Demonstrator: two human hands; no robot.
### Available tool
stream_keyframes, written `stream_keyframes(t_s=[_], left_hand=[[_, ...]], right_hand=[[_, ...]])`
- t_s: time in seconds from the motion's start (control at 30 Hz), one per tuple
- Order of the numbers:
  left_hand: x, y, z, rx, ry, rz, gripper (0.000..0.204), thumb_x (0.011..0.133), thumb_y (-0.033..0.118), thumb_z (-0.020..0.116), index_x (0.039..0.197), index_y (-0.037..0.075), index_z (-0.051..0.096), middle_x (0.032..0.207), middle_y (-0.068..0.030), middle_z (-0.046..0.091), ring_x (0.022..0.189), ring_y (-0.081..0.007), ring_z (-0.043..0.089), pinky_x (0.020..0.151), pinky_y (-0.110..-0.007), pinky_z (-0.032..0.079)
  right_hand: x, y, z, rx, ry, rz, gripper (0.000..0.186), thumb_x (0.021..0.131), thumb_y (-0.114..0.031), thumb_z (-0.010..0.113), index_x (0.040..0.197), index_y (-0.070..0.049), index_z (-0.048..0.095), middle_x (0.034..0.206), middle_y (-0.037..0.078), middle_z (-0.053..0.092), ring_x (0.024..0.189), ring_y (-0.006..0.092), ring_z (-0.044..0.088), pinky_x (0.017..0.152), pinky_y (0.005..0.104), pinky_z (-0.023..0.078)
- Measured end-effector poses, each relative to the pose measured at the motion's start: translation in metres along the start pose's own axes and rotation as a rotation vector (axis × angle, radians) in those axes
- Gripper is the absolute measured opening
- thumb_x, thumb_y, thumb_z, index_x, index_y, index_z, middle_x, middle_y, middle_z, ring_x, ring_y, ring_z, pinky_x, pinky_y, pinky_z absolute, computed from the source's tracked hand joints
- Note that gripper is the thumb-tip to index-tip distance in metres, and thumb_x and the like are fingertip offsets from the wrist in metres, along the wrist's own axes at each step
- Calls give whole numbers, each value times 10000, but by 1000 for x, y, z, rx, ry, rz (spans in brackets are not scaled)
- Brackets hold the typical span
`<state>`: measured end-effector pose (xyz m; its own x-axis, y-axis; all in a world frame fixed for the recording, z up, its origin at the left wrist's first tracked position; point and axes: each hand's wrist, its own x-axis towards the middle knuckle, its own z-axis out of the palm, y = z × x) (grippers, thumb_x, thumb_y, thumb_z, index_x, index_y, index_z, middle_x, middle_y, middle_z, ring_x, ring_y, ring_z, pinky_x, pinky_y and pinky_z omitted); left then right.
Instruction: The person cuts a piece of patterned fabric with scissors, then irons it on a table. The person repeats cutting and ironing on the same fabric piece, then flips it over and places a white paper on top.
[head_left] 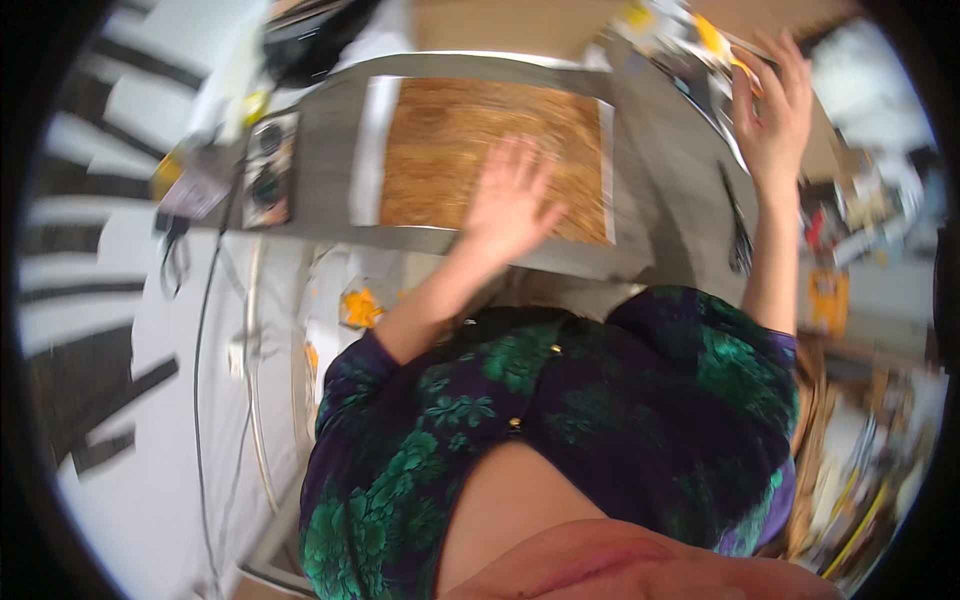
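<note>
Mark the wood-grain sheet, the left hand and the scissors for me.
Wood-grain sheet [440,148]: head view, brown surface left of the fingers.
Left hand [508,196]: head view, back of the hand.
Scissors [741,244]: head view, dark handles.

Left hand [510,198] lies flat on brown wood-grain sheet [430,140] on grey surface [328,160]. Right hand [776,120] has fingers spread, near black scissors [740,250].

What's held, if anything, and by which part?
The left hand holds nothing; it lies open on the brown sheet. Right hand, by a yellow item: too blurred to tell.
</note>
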<state>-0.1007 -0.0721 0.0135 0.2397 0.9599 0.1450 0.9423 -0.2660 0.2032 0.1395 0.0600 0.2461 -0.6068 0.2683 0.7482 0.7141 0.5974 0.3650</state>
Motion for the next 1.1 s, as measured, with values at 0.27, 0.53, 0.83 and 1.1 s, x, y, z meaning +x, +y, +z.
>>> stream_keyframes(t_s=[0.27,0.53,0.83,1.1], left_hand=[[5,12,19,-14,114,5,728,1042,554,468,1576,64,399,1655,-258,275,1554,-437,191,1259,-525,161],[3,67,25,-286,248,187,578,1006,391,612,1441,14,554,1556,-252,442,1489,-430,347,1251,-549,208],[-14,72,11,-432,12,671,465,872,168,753,1320,113,643,1533,-125,507,1466,-339,419,1232,-578,266],[-3,78,20,-262,-53,711,634,926,359,677,1455,37,540,1592,-80,452,1491,-325,372,1241,-581,231]], right_hand=[[-313,84,-38,63,-486,980,259,908,-163,690,1133,-42,731,1128,169,720,1025,351,707,907,414,551],[-368,99,-22,33,-853,924,515,883,-344,758,1278,-23,680,1227,232,673,1141,384,653,987,446,523],[-359,62,-65,465,-698,985,428,985,-273,688,1231,72,627,1139,237,721,1045,332,713,910,409,558],[-349,-153,-160,1415,-199,1805,347,929,-268,769,1149,-2,734,666,-118,477,524,-3,342,482,203,212]])
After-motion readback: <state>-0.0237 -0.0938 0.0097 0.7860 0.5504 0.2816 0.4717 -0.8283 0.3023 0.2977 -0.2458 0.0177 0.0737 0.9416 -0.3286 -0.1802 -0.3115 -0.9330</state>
